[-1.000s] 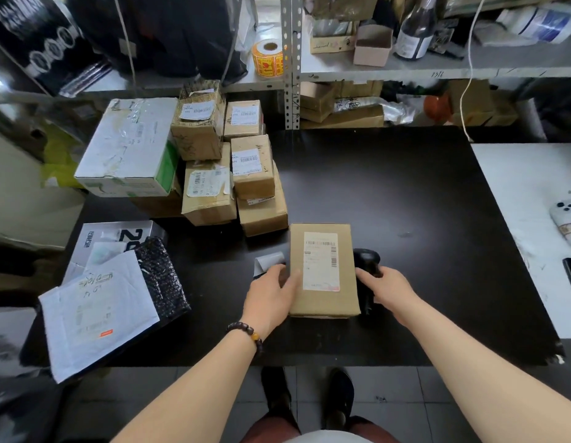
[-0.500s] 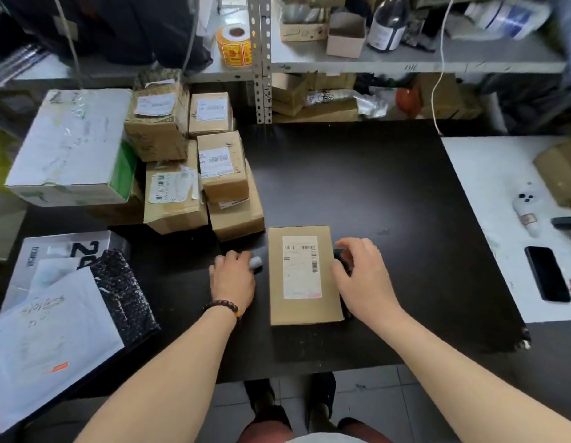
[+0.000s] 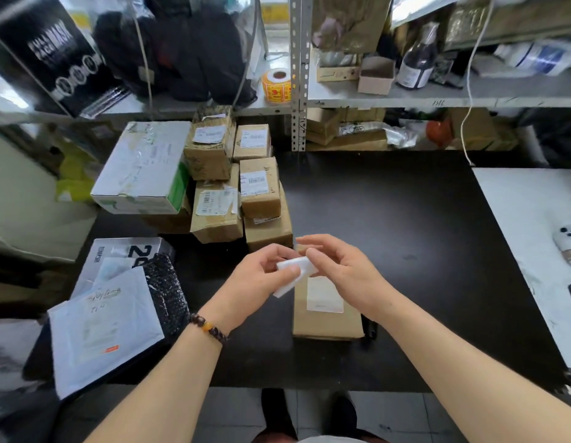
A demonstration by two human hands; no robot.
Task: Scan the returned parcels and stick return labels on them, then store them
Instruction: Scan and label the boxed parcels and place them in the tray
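Observation:
A small brown parcel (image 3: 325,322) with a white shipping label lies flat on the black table (image 3: 405,235), just below my hands. My left hand (image 3: 262,276) pinches a white label sheet (image 3: 292,274) between thumb and fingers above the parcel's near-left corner. My right hand (image 3: 341,266) holds the sheet's right end with its fingertips. A dark scanner (image 3: 370,327) is mostly hidden behind the parcel's right side.
A pile of taped brown parcels (image 3: 236,193) and a large white box (image 3: 143,167) stand at the table's left. White mailers and a black bubble bag (image 3: 118,314) lie front left. A yellow sticker roll (image 3: 277,86) sits on the shelf. A white table (image 3: 527,225) adjoins on the right.
My left hand picked the white label sheet up from the table beside the parcel. My right hand left the scanner and joined it; both hands now hold the sheet above the parcel.

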